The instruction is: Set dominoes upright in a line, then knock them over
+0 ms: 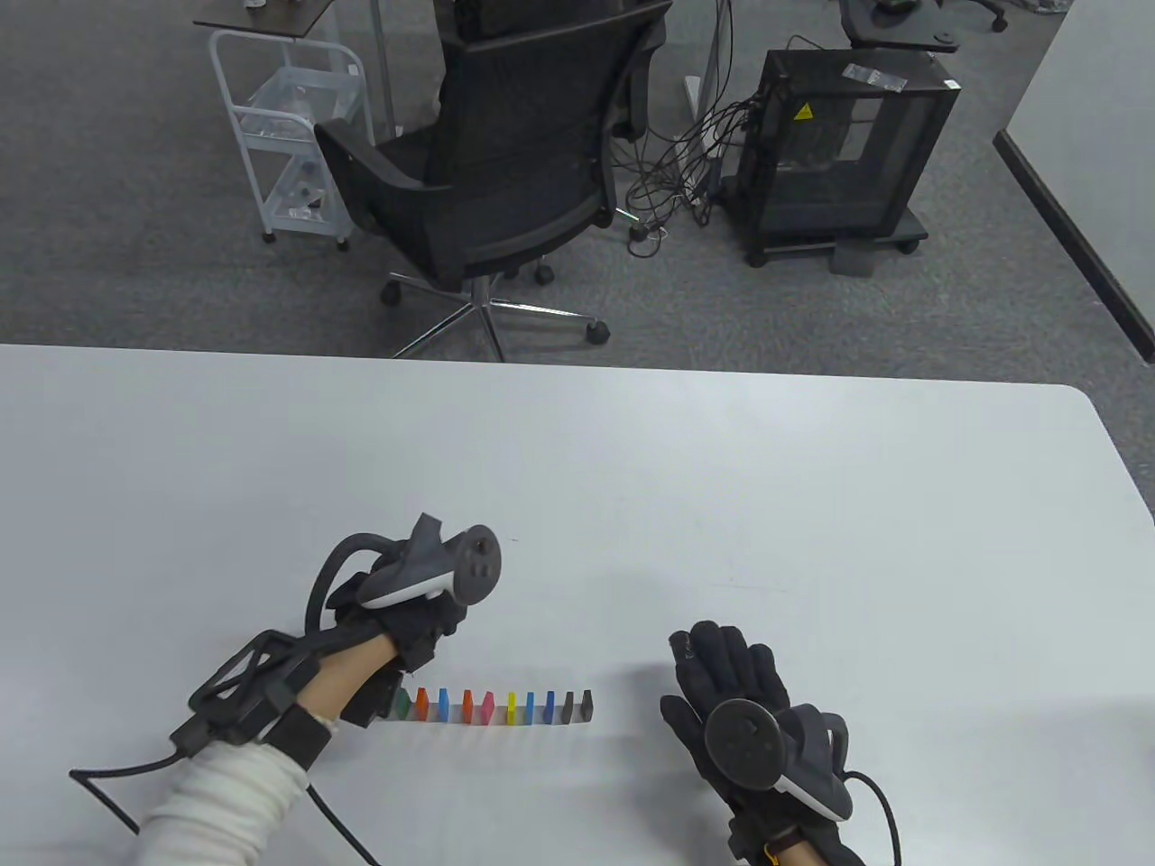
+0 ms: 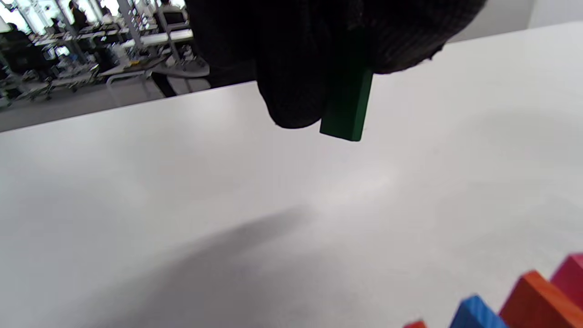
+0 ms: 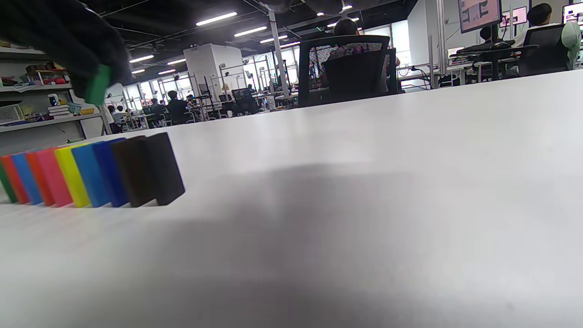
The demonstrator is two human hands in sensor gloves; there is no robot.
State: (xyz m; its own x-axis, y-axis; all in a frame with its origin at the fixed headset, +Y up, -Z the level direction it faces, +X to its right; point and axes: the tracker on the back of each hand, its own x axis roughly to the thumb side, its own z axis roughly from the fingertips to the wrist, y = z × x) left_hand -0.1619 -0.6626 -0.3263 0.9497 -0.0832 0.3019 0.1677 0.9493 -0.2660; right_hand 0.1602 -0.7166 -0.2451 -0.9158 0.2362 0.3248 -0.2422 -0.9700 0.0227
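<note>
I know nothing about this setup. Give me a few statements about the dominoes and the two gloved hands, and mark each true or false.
1. The left hand pinches a green domino above the table. True.
2. The row of dominoes lies toppled flat. False: they stand upright in a line.
3. The right hand grips a black domino. False: it rests open on the table, holding nothing.
4. The black dominoes stand at the row's end nearest the right hand. True.
5. All dominoes share one colour. False: several colours.
</note>
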